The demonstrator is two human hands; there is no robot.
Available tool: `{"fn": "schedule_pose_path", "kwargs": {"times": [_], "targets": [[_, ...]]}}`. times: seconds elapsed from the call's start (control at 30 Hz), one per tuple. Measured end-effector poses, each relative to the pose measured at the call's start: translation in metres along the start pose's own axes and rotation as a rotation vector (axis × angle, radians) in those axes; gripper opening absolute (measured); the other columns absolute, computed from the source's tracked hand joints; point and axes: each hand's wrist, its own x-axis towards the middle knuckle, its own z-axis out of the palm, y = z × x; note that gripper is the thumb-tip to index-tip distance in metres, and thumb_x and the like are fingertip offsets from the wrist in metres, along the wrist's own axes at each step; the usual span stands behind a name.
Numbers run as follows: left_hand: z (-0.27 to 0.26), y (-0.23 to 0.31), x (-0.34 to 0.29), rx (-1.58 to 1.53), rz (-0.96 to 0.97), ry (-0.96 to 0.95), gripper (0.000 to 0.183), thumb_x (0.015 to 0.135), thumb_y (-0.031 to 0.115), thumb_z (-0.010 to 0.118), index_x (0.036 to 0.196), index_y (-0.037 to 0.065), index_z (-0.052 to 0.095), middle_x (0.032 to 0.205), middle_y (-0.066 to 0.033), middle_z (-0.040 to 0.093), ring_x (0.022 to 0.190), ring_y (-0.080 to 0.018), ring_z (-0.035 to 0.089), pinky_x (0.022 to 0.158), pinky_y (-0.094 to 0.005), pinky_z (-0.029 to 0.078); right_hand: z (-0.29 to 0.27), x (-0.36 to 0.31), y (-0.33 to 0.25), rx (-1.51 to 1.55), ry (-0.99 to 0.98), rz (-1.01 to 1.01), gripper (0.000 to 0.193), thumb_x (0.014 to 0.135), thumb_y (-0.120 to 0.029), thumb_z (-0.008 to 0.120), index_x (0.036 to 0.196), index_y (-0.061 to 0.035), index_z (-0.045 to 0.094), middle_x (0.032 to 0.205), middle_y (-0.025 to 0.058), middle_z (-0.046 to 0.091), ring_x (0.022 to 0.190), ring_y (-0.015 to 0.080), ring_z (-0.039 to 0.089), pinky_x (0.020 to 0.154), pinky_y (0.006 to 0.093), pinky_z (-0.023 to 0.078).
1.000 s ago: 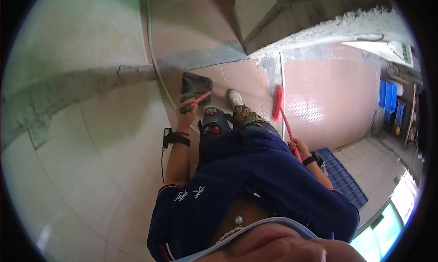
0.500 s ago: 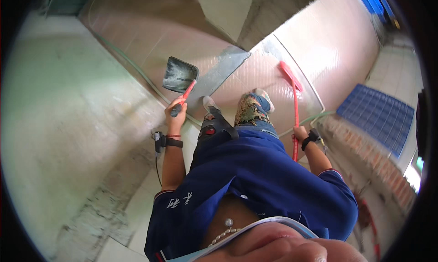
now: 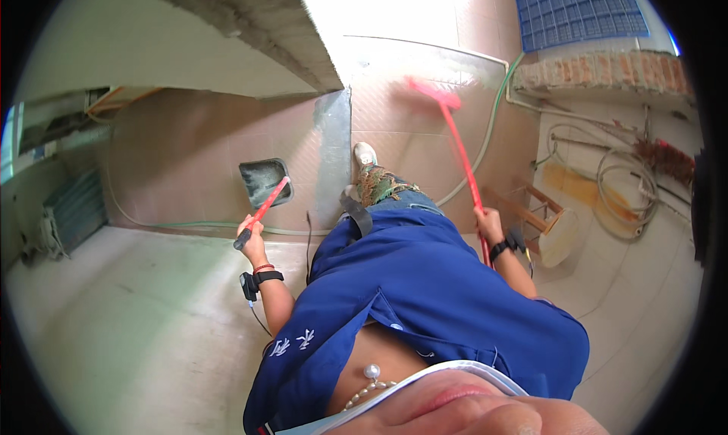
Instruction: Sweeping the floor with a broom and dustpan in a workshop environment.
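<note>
Dustpan: dark grey plastic dustpan with a red stick handle [image 3: 265, 183], held low over the pinkish tiled floor [image 3: 189, 162], tray tilted up and away from the body, dusty inside.
Dustpan axis: handle slanting from the tray down to the left hand [image 3: 249, 234], black grip end poking out below the fist.
Left hand: clenched round the handle's lower end; black wrist strap with a cable just behind.
Broom: red-bristled broom on a long red pole [image 3: 453, 143], head blurred, out on sunlit tiles well ahead and right of the dustpan.
Right hand [image 3: 489, 224]: closed round the pole's upper part.
Relation: broom head farther out than the tray, apart from it; white shoe [image 3: 365, 155] between them.
Surroundings: green hose [image 3: 491, 132], blue plastic grid mat [image 3: 580, 10], coiled hoses at right.
</note>
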Motion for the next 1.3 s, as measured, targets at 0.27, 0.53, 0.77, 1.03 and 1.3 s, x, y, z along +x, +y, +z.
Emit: {"fn": "schedule_pose_path", "kwargs": {"times": [0.27,0.53,0.77,1.03,1.3], "targets": [[0.014,0.070,0.016,-0.073,-0.133,0.223,0.023,0.076,-0.006,0.056,0.099,-0.003,0.054,0.090,-0.0121,0.054,0.074,-0.0202,0.059,0.065,-0.0285,0.054,-0.029,0.207,-0.033,0.282,0.252,-0.022,0.022,0.086,-0.023,0.045,0.078,-0.0036,0.049,0.050,0.0069,0.048,0.035,0.0194,0.047,0.031,0.0328,0.038],[0.014,0.123,0.047,-0.020,-0.166,0.335,0.017,0.079,-0.004,0.053,0.096,-0.003,0.055,0.090,-0.0126,0.054,0.072,-0.0211,0.058,0.064,-0.0269,0.054,-0.023,0.260,-0.057,0.516,0.256,0.178,0.021,0.084,-0.020,0.041,0.079,-0.0013,0.049,0.050,0.0102,0.048,0.035,0.0230,0.048,0.031,0.0365,0.040],[-0.010,0.134,0.158,0.083,-0.129,0.239,0.016,0.079,0.001,0.053,0.094,-0.002,0.054,0.091,-0.0109,0.052,0.078,-0.0196,0.056,0.068,-0.0288,0.052,0.072,0.203,-0.003,0.588,0.249,0.266,0.023,0.085,-0.027,0.047,0.101,-0.0115,0.051,0.050,0.0056,0.046,0.033,0.0176,0.045,0.028,0.0337,0.039],[-0.090,0.096,0.323,0.171,-0.190,0.063,0.021,0.081,0.005,0.050,0.101,-0.001,0.050,0.097,-0.0126,0.050,0.084,-0.0233,0.054,0.071,-0.0297,0.051,0.372,-0.036,0.061,0.674,0.361,0.315,0.024,0.089,-0.030,0.040,0.091,-0.0092,0.051,0.044,0.0039,0.043,0.031,0.0175,0.045,0.028,0.0314,0.037],[-0.163,0.082,0.405,0.158,-0.231,-0.180,0.021,0.080,0.002,0.052,0.100,0.002,0.050,0.095,-0.0096,0.051,0.084,-0.0189,0.053,0.072,-0.0270,0.049,0.650,-0.314,0.041,0.490,0.505,0.167,0.029,0.085,-0.025,0.049,0.107,-0.0069,0.055,0.074,0.0209,0.060,0.071,0.0343,0.061,0.060,0.0393,0.046]]}}
